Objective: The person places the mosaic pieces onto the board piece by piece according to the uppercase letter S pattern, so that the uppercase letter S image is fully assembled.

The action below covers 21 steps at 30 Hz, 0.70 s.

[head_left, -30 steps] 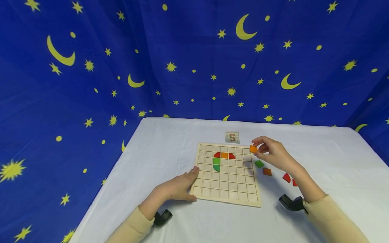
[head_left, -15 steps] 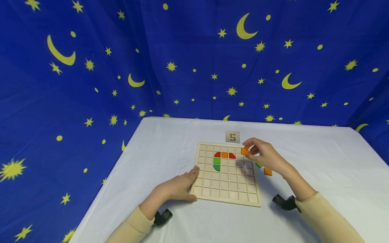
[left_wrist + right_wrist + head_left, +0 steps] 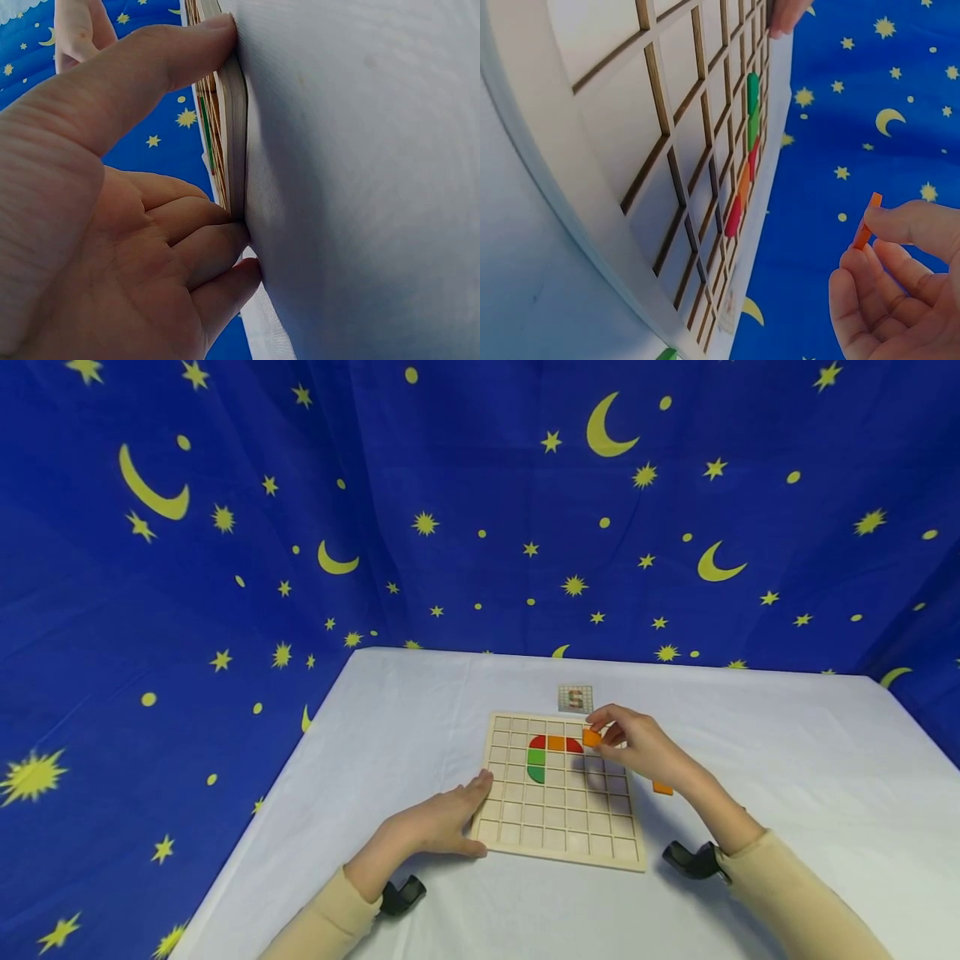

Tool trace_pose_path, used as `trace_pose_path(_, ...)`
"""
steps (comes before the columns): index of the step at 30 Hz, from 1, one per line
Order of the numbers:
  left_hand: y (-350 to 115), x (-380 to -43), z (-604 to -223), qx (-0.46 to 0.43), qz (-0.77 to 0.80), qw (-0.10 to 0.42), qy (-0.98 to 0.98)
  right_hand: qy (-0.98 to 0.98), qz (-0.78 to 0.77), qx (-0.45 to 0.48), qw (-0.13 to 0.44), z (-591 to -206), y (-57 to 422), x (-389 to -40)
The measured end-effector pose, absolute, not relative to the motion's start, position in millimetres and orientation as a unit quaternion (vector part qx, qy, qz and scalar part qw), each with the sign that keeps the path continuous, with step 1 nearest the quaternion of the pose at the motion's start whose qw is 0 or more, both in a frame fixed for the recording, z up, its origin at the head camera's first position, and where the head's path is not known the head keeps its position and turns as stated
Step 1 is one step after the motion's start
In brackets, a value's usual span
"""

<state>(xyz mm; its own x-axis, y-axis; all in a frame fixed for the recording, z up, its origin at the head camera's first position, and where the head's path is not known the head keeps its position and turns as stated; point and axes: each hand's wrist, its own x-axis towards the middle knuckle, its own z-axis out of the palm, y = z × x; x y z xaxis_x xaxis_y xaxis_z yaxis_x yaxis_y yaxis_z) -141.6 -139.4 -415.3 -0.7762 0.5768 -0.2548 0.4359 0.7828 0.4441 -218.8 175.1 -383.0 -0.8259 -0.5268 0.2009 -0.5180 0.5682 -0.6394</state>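
Observation:
In the head view, a wooden grid board lies on the table. My left hand rests against its near left corner, fingers and thumb spread and touching the rim. Above the upper right part of the board, my right hand pinches an orange square tile between thumb and fingertips. The right wrist view shows this orange tile edge-on, apart from the board. Set in the grid are a red quarter-round, an orange square, another red quarter-round, a light green square and a dark green quarter-round.
A small pattern card with an S-shaped figure lies behind the board. Right of the board is a loose orange tile, partly hidden by my right arm. A green tile shows at the bottom of the right wrist view.
My right hand has moved left with the orange tile, from beside the board to over its upper right cells. Its arm now covers the loose green and red tiles. My left hand stays put.

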Motion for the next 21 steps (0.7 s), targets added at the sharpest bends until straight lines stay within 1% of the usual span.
trace_pose_path(8,-140,-142,-415,0.275,0.18,0.191,0.925,0.88,-0.361,-0.309,0.015,-387,167,-219)
trace_pose_path(15,-140,-141,-414,0.264,0.183,0.196,0.927,0.877,-0.357,-0.32,0.038,-392,156,-217)
trace_pose_path(21,-141,-141,-415,0.263,0.183,0.196,0.927,0.874,-0.351,-0.335,0.035,-399,147,-217)
